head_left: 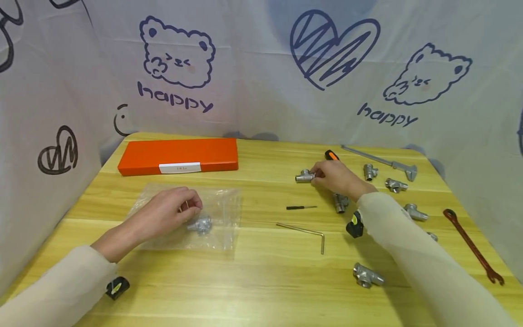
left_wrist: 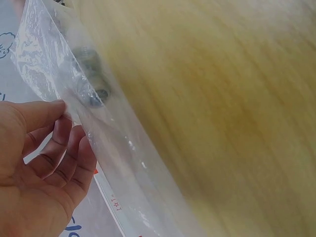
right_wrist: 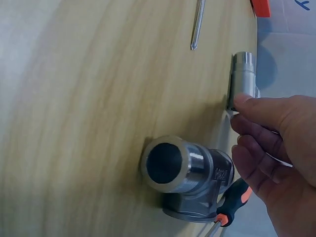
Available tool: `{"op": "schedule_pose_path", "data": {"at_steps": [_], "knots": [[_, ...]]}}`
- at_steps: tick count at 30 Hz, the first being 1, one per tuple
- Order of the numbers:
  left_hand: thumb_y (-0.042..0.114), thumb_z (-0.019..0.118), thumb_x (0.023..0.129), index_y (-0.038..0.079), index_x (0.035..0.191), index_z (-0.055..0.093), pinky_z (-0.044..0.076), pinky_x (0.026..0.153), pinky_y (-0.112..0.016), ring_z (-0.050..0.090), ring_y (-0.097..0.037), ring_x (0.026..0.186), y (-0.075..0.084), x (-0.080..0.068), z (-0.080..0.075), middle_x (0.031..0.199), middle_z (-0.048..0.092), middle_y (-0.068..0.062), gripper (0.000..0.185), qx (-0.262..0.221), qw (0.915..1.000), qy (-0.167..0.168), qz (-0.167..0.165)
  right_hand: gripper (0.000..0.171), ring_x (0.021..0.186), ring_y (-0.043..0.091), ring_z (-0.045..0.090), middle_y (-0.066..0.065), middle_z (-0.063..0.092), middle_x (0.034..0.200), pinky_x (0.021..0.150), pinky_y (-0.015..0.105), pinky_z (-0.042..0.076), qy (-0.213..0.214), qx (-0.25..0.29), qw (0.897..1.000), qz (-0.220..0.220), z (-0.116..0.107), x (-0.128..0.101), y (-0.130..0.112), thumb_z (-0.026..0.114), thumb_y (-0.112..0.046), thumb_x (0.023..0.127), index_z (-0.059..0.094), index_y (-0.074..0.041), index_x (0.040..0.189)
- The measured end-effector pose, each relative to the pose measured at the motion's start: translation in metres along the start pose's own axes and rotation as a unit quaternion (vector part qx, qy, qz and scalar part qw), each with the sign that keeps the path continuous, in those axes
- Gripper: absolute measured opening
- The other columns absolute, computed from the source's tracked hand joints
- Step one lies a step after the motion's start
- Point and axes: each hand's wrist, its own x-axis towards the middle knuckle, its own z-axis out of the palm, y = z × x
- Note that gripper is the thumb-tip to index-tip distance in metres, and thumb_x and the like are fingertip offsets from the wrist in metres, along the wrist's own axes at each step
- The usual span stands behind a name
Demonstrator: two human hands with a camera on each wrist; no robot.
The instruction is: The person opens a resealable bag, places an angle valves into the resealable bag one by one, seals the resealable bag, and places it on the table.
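My left hand (head_left: 191, 207) rests on a clear plastic bag (head_left: 220, 204) lying flat on the wooden table (head_left: 261, 281). In the left wrist view the thumb and fingers (left_wrist: 59, 111) pinch the bag's edge (left_wrist: 98, 138). A metal fitting (head_left: 200, 224) sits inside the bag, blurred in the left wrist view (left_wrist: 94, 94). My right hand (head_left: 318, 175) grips a silver tee fitting (head_left: 304, 176) at the far middle of the table. In the right wrist view its fingertips (right_wrist: 244, 106) are on that fitting (right_wrist: 243, 74).
An elbow fitting (head_left: 340, 202) (right_wrist: 190, 180) and an orange-handled screwdriver (head_left: 332, 155) lie by the right hand. Several more fittings (head_left: 366, 274), a caliper (head_left: 382, 161) and a red wrench (head_left: 471, 245) lie to the right. A hex key (head_left: 304, 231), a small screwdriver (head_left: 301, 207) and an orange box (head_left: 178, 156) are there too.
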Motion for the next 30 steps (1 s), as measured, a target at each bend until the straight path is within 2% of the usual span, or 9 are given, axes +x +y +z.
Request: {"op": "schedule_pose_path", "data": {"at_steps": [6,14,20,23,27,30], "knots": [[0.013,0.075,0.103,0.012,0.105,0.077,0.054,0.077,-0.033,0.063,-0.01,0.085,0.0,0.0,0.0,0.093,0.072,0.006,0.003,0.001,1.0,0.0,0.001,0.032,0.111,0.033,0.074,0.018,0.077,0.119,0.099,0.05,0.06,0.012,0.009,1.0,0.002,0.003,-0.005,0.0,0.073,-0.02,0.106,0.071,0.003,0.128],[0.013,0.075,0.103,0.012,0.105,0.077,0.054,0.077,-0.034,0.063,-0.01,0.085,0.0,-0.001,0.0,0.094,0.073,0.006,0.003,-0.001,1.0,-0.001,0.0,0.022,0.1,0.027,0.076,0.012,0.08,0.108,0.092,0.048,0.061,0.051,0.03,0.997,-0.042,0.007,-0.015,-0.018,0.071,-0.017,0.104,0.072,-0.001,0.118],[0.013,0.076,0.102,0.012,0.105,0.077,0.054,0.078,-0.034,0.063,-0.01,0.085,0.001,0.0,0.0,0.094,0.073,0.005,0.003,-0.001,1.0,-0.001,0.001,0.019,0.09,0.015,0.072,0.004,0.079,0.102,0.082,0.037,0.059,0.046,0.102,0.991,-0.074,0.018,-0.027,-0.057,0.074,-0.02,0.102,0.072,-0.007,0.116],[0.013,0.076,0.102,0.012,0.105,0.077,0.054,0.078,-0.034,0.063,-0.01,0.085,0.0,0.0,0.0,0.094,0.073,0.005,0.003,0.0,1.0,0.0,0.003,0.018,0.086,0.011,0.07,0.002,0.078,0.1,0.079,0.031,0.058,0.03,0.133,0.986,-0.099,0.026,-0.033,-0.082,0.076,-0.02,0.102,0.072,-0.008,0.114],[0.013,0.076,0.102,0.013,0.105,0.077,0.054,0.078,-0.035,0.063,-0.011,0.085,0.001,0.001,-0.001,0.094,0.073,0.005,0.003,0.006,1.0,0.001,0.004,0.017,0.084,0.005,0.068,0.0,0.078,0.098,0.079,0.024,0.058,0.009,0.145,0.981,-0.132,0.044,-0.036,-0.114,0.076,-0.019,0.101,0.072,-0.008,0.113],[0.013,0.076,0.102,0.012,0.105,0.077,0.055,0.078,-0.035,0.063,-0.011,0.085,0.002,0.003,-0.001,0.093,0.073,0.005,0.003,0.008,0.9999,0.0,0.008,0.017,0.082,0.002,0.066,-0.001,0.078,0.096,0.079,0.021,0.057,0.002,0.156,0.979,-0.133,0.057,-0.034,-0.133,0.077,-0.018,0.1,0.071,-0.007,0.111]]}}
